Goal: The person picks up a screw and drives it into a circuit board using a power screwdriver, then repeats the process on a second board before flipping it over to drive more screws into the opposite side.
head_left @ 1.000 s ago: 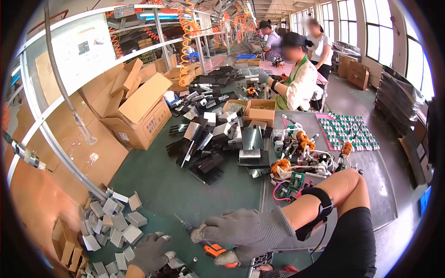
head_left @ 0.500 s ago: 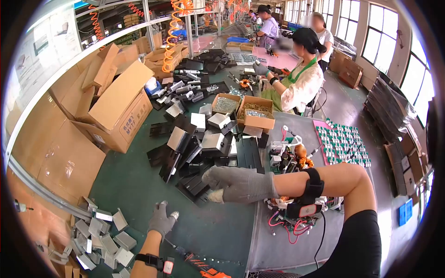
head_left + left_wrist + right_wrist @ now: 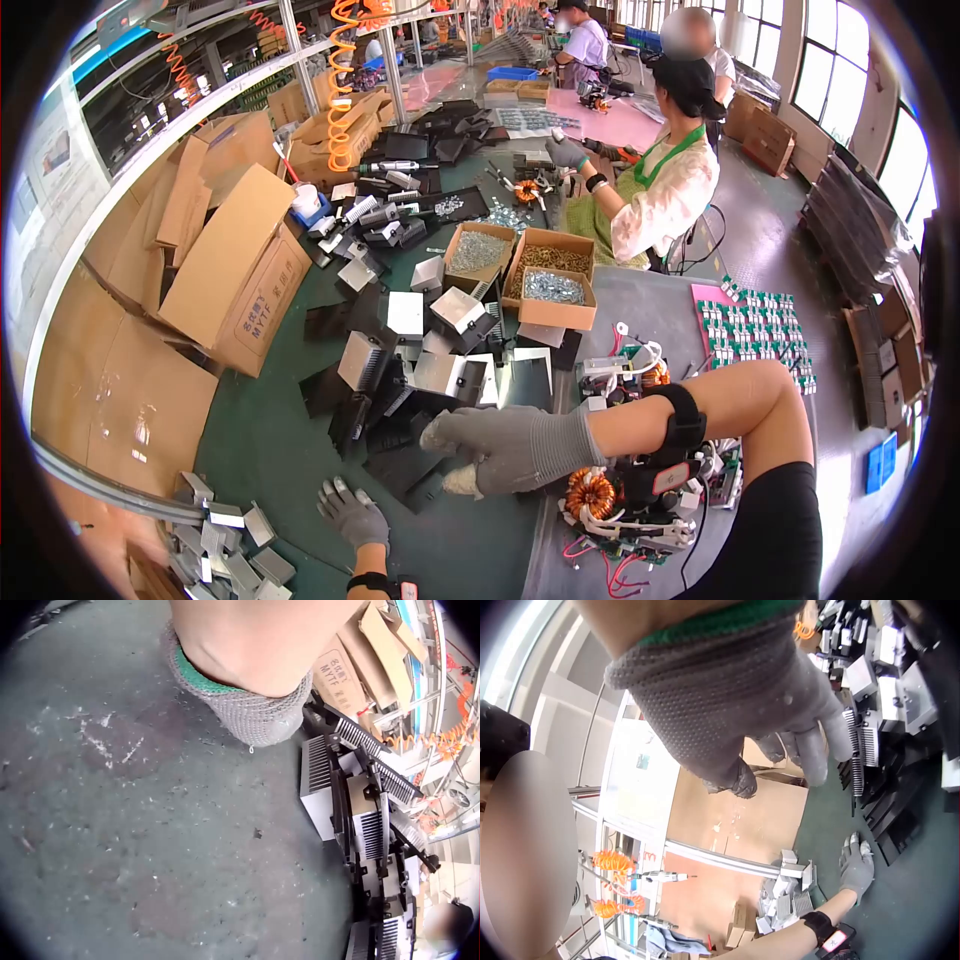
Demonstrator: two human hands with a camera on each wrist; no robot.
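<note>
My left hand (image 3: 355, 513), in a grey glove, rests on the green tabletop with fingers spread and nothing in them. In the left wrist view only its glove cuff (image 3: 259, 712) shows; the fingers are hidden. My right hand (image 3: 520, 450), gloved the same way, hovers by the near edge of a heap of black heat sinks (image 3: 400, 455) with silver metal blocks (image 3: 450, 375). The right wrist view shows that hand (image 3: 742, 705) with loosely bent fingers, thumb apart, holding nothing. Bare silver heat sinks (image 3: 235, 550) are piled left of my left hand.
Small open boxes of screws (image 3: 550, 262) stand beyond the heap. Wired assemblies with copper coils (image 3: 590, 493) sit under my right forearm. Green circuit boards (image 3: 755, 330) lie on the right. A large carton (image 3: 235, 270) stands at left. A person (image 3: 670, 190) works farther along the bench.
My right hand has let go of an orange power screwdriver, left on the table near the bottom, and moved forward to the black heap. My left hand has moved forward onto the tabletop.
</note>
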